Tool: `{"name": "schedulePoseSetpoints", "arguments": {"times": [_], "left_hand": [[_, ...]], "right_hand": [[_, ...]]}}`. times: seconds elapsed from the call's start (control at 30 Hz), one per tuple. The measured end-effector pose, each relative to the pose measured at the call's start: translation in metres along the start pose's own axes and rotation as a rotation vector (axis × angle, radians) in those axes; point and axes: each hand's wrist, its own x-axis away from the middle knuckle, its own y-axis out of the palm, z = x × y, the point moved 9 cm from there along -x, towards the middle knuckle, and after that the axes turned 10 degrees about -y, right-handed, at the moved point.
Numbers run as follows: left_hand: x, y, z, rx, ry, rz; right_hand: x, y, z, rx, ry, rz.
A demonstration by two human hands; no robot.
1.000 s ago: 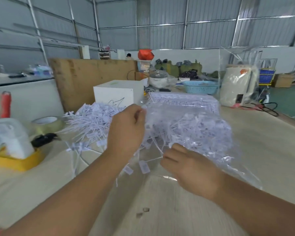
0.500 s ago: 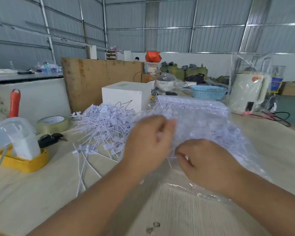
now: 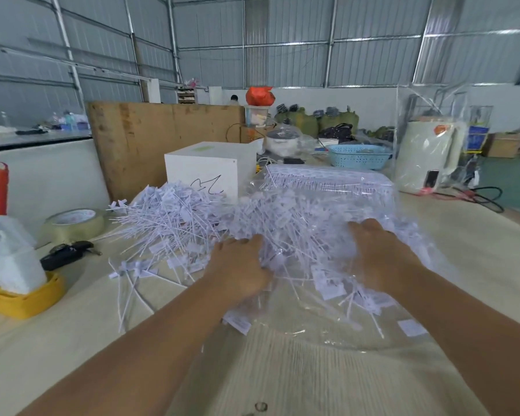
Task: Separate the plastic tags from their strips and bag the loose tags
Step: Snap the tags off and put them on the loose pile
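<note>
Left hand (image 3: pixel 237 273) at 6 o'clock of loose tags (image 3: pixel 168 223), fingers curled into edge of tag mass at clear bag (image 3: pixel 327 298) mouth, gripping tags. Right hand (image 3: pixel 382 259) at 3 o'clock of left, fingers buried in bag plastic; grip cannot tell. Bag lies on table (image 3: pixel 282 370), partly filled. Uncut strips (image 3: pixel 327 178) packed at 12 o'clock. Tape roll (image 3: pixel 72 223) at 9 o'clock
</note>
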Motion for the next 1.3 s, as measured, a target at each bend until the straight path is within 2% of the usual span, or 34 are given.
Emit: {"name": "schedulePoseSetpoints", "arguments": {"times": [0.17, 0.3, 0.4, 0.47, 0.57, 0.63, 0.67, 0.7, 0.77, 0.8, 0.87, 0.93, 1.0, 1.07, 1.1, 1.17, 1.2, 1.23, 1.27, 1.3], "left_hand": [[0.012, -0.002, 0.047, 0.05, 0.099, 0.047], [0.024, 0.002, 0.085, 0.056, 0.207, 0.055], [0.025, 0.008, 0.099, 0.041, 0.197, -0.012], [0.024, 0.012, 0.102, 0.035, 0.193, -0.056], [0.022, 0.02, 0.098, 0.167, 0.221, -0.166], [0.026, 0.029, 0.096, 0.272, 0.27, -0.296], [0.028, 0.031, 0.093, 0.35, 0.288, -0.357], [0.03, 0.028, 0.09, 0.465, 0.299, -0.393], [0.027, 0.012, 0.076, 0.667, 0.292, -0.309], [0.021, 0.003, 0.064, 0.634, 0.279, -0.187], [0.008, -0.005, 0.033, 0.367, 0.198, 0.005], [-0.005, 0.007, -0.003, 0.103, 0.049, -0.031], [-0.011, 0.024, -0.031, -0.073, -0.037, -0.127], [-0.013, 0.029, -0.039, -0.085, -0.012, -0.133], [-0.015, 0.026, -0.038, -0.068, -0.002, -0.118], [-0.02, 0.02, -0.035, -0.045, -0.005, -0.094], [-0.021, 0.015, -0.031, -0.04, -0.003, -0.076], [-0.024, 0.011, -0.029, -0.019, -0.003, -0.05], [-0.027, 0.007, -0.029, 0.018, -0.001, -0.026], [-0.03, 0.005, -0.028, 0.056, 0.001, -0.018]], "right_hand": [[0.021, -0.01, 0.023, 0.176, 0.072, 0.024], [0.045, -0.014, 0.057, 0.21, 0.129, 0.036], [0.06, -0.017, 0.073, 0.191, 0.156, 0.016], [0.063, -0.026, 0.071, 0.218, 0.143, 0.067], [0.065, -0.054, 0.041, 0.165, -0.019, 0.299], [0.072, -0.074, 0.001, 0.079, -0.257, 0.474], [0.074, -0.078, -0.022, 0.046, -0.401, 0.505], [0.074, -0.073, -0.044, 0.031, -0.537, 0.45], [0.069, -0.046, -0.075, -0.02, -0.663, 0.158], [0.063, -0.03, -0.078, -0.036, -0.622, 0.031], [0.049, -0.009, -0.076, 0.024, -0.509, -0.085], [0.037, 0.005, -0.07, 0.197, -0.394, -0.16], [0.025, 0.011, -0.062, 0.338, -0.267, -0.205], [0.016, 0.012, -0.062, 0.41, -0.167, -0.197], [0.012, 0.007, -0.071, 0.447, -0.17, -0.14], [0.005, -0.005, -0.102, 0.466, -0.304, 0.075], [0.005, -0.009, -0.117, 0.398, -0.395, 0.153], [0.005, -0.008, -0.129, 0.26, -0.478, 0.158], [0.002, 0.0, -0.138, 0.073, -0.52, 0.072], [0.0, 0.017, -0.145, -0.1, -0.518, -0.109]]}}
